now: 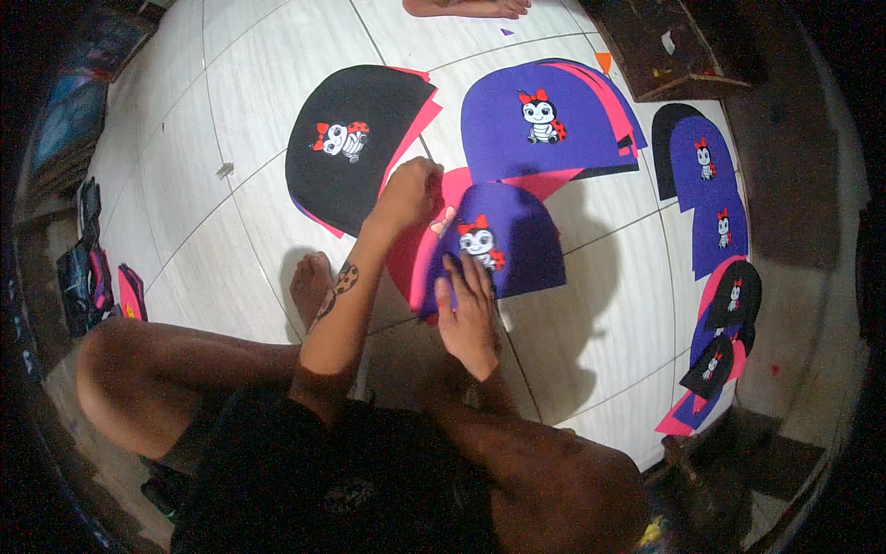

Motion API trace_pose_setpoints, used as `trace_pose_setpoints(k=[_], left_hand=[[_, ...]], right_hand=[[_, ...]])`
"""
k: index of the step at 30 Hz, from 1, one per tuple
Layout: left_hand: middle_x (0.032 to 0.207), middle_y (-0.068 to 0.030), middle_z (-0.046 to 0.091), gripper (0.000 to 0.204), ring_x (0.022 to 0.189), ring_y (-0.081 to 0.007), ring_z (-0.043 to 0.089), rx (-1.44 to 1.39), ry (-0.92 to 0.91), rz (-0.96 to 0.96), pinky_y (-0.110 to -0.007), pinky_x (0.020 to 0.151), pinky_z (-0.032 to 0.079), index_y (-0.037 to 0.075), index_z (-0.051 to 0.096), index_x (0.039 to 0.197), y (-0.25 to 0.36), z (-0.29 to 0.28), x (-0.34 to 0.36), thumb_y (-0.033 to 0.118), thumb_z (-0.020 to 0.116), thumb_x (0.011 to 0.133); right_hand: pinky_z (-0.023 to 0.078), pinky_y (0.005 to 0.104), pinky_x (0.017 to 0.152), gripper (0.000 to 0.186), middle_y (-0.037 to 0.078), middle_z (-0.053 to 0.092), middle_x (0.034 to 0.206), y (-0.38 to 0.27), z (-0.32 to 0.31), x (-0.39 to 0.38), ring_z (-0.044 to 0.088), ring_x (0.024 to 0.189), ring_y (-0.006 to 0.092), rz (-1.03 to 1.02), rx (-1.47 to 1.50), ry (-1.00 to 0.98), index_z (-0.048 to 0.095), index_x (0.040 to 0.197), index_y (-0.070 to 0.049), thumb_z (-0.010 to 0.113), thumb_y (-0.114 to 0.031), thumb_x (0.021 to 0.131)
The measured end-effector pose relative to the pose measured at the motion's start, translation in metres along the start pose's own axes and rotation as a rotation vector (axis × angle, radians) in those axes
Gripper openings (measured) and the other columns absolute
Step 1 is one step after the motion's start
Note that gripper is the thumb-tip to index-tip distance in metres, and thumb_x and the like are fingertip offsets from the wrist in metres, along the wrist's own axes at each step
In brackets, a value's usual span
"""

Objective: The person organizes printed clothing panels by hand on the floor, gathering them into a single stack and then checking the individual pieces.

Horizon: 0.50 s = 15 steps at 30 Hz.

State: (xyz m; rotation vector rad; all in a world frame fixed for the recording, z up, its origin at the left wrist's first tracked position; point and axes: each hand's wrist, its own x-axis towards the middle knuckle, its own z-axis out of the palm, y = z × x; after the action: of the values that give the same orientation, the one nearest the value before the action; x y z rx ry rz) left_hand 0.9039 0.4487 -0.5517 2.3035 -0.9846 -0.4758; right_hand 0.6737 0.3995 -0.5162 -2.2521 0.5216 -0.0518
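A purple dome-shaped cut piece, flat and cloth-like, lies before me with a ladybug picture wearing a red bow. My right hand rests on it, fingers extended across the ladybug's lower part. Under its left side spreads a pink piece. My left hand is curled closed at the pink piece's upper left; its fingertips are hidden, so what it pinches cannot be made out. Just beyond, a black dome-shaped piece tops a pile at left, and another purple piece tops a pile at right.
Overlapping purple, black and pink ladybug pieces run down the right side of the tiled floor. A dark wooden piece of furniture stands at the far right. Another person's foot shows at the top. Small orange scrap lies nearby.
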Motion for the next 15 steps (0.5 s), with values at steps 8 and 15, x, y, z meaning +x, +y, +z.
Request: trace_pose_setpoints(k=[8, 15], left_hand=[[0.093, -0.0192, 0.071, 0.021, 0.087, -0.0295, 0.07, -0.028, -0.097, 0.059, -0.038, 0.081, 0.053, -0.001, 0.07, 0.098, 0.006, -0.009, 0.005, 0.009, 0.058, 0.085], [0.09, -0.015, 0.072, 0.019, 0.08, -0.0267, 0.069, -0.219, -0.37, -0.04, -0.039, 0.078, 0.053, 0.003, 0.072, 0.094, 0.029, -0.014, 0.023, 0.019, 0.068, 0.083]], right_hand=[[0.037, 0.0548, 0.103, 0.05, 0.029, 0.054, 0.128, 0.092, -0.047, 0.031, 0.049, 0.121, 0.0464, 0.129, -0.445, 0.567, 0.054, 0.127, 0.004, 0.058, -0.035, 0.096], [0.041, 0.0528, 0.097, 0.056, 0.029, 0.06, 0.116, 0.135, -0.101, 0.023, 0.055, 0.11, 0.0443, 0.329, -0.171, 0.359, 0.059, 0.122, 0.003, 0.062, -0.044, 0.092]])
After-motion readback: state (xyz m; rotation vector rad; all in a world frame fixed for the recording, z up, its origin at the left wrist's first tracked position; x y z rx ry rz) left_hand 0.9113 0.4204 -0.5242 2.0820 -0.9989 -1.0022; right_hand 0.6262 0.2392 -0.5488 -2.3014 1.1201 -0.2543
